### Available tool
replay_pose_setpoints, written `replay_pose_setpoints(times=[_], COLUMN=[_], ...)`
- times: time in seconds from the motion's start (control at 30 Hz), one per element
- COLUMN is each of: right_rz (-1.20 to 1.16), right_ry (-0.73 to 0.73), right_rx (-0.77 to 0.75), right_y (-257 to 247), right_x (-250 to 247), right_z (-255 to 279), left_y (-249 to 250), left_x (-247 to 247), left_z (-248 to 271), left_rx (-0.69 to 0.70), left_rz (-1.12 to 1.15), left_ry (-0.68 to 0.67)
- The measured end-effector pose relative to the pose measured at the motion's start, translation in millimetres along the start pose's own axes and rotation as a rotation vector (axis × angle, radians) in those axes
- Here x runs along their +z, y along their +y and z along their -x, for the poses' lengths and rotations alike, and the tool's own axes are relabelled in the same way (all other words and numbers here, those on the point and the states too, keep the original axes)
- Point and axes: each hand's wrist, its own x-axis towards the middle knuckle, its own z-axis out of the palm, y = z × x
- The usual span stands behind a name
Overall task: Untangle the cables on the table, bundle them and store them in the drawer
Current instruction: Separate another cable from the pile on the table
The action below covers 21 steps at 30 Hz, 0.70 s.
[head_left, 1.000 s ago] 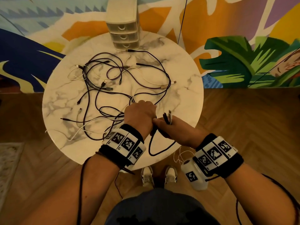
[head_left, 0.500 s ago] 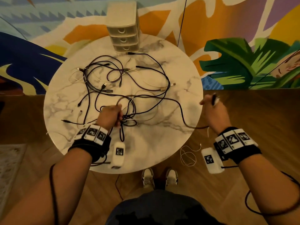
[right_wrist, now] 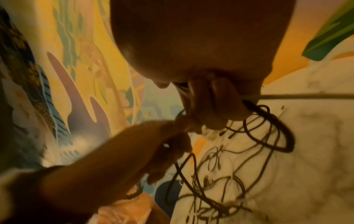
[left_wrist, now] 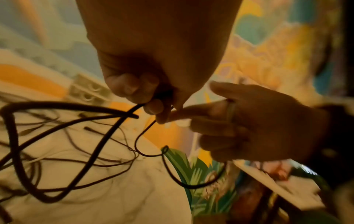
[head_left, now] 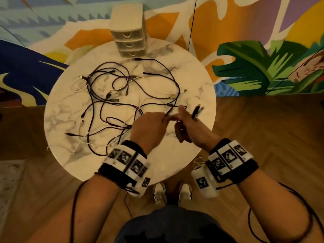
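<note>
Marble-patterned round bench [head_left: 70, 109] carries everything: far beyond the two grips stands the cream three-drawer plastic organiser [head_left: 128, 32], all drawers shut, and spread between it and the grips lies the tangle of dark and white cables [head_left: 112, 102], still crossed over itself in many loops.

Both grips meet over the near right part of the bench. The left hand [head_left: 149, 128] has its fingers curled round a dark braided cable [left_wrist: 63, 144], pinching it close to where it touches the right hand [head_left: 191, 130]. The right hand is closed on the same cable's gathered coils [right_wrist: 268, 128], with two plug ends [head_left: 197, 111] poking up past its knuckles. Loops hang below the right grip, just off the bench edge.

Risk, as I judge it: the cable running leftward from the left grip still passes through the heap, so a firm pull could tighten a crossing into a knot or drag neighbouring cables toward the edge and onto the floor. Loose coils could also slip out of the right grip while another turn is added.
</note>
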Motion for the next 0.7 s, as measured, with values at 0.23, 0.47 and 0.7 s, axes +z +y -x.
replay_pose_setpoints(times=[0.23, 0.47, 0.7], right_rz=[0.002, -0.171, -0.355], right_ry=[0.149, 0.344, 0.549], right_rx=[0.010, -0.134, -0.183], right_y=[12.4, 5.3, -10.0], right_x=[7.3, -17.2, -42.7], right_z=[-12.7, -10.4, -5.7], left_y=[-0.8, -64.4, -71.9], left_x=[37.8, 44.9, 14.8], left_z=[27.8, 9.4, 9.1], left_rx=[0.092, -0.170, 0.126], left_rz=[0.287, 0.206, 0.423], left_ry=[-0.123, -0.005, 0.039])
